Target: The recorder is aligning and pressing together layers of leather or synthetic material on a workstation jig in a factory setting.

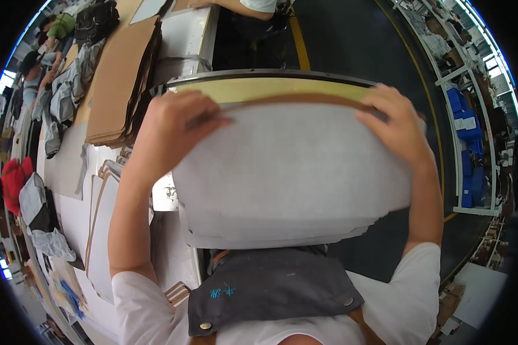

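A wide pale grey sheet (299, 155) with a brown far edge spans the space in front of me. My left hand (184, 121) is closed on its far left corner, thumb on the grey face. At the far right corner my right hand (394, 123) pinches it in the same way, fingers curled over the edge. The far edge bows upward between the hands. Below its near side, the layered edges of more grey sheets (282, 240) show close to my dark apron (270, 287). Both hands are slightly blurred.
Beyond the sheet lies a yellowish work surface (259, 90) with a dark rim. A tall stack of brown sheets (118, 86) stands on the table to the left, grey-and-brown pieces (101, 230) nearer. Another person's arm (242, 7) is at the far side. Shelving with blue bins (469, 123) stands right.
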`<move>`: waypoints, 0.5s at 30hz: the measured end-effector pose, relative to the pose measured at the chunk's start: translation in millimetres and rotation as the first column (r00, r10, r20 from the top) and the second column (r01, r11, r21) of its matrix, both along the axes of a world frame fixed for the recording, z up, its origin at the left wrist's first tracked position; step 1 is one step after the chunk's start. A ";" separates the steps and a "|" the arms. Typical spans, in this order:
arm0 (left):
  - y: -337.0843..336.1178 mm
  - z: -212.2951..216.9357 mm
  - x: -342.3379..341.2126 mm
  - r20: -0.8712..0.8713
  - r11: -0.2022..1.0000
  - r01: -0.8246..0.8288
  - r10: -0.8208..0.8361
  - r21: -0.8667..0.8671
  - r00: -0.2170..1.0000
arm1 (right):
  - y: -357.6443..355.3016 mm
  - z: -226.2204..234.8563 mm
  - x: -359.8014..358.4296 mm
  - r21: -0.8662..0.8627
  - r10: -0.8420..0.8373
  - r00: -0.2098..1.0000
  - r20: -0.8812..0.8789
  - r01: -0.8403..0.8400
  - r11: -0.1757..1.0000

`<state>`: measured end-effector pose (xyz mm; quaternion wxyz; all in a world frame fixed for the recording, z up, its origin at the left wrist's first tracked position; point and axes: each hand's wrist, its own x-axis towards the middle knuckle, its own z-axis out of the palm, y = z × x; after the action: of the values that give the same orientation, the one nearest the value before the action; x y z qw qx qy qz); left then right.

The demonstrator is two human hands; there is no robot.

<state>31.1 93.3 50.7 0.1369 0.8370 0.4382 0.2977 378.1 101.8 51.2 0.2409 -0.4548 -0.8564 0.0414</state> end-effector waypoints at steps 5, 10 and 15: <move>67.0 -79.5 17.2 -0.361 0.973 -0.151 0.206 0.174 0.910 | 68.5 -82.2 0.8 0.053 -0.069 0.990 0.124 0.063 0.997; 41.5 -133.8 37.7 -0.480 1.000 -0.006 0.009 0.006 0.877 | 27.9 -123.3 -1.9 -0.101 -0.088 0.971 0.222 0.113 0.988; 53.0 -133.1 40.4 -0.527 1.000 0.004 -0.010 -0.012 0.850 | 23.1 -141.3 -1.7 -0.119 -0.154 0.940 0.303 0.198 0.973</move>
<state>71.5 146.3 -82.4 0.0171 0.8874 0.4576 0.0541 376.5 124.8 -90.1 0.0802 -0.5475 -0.8328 0.0154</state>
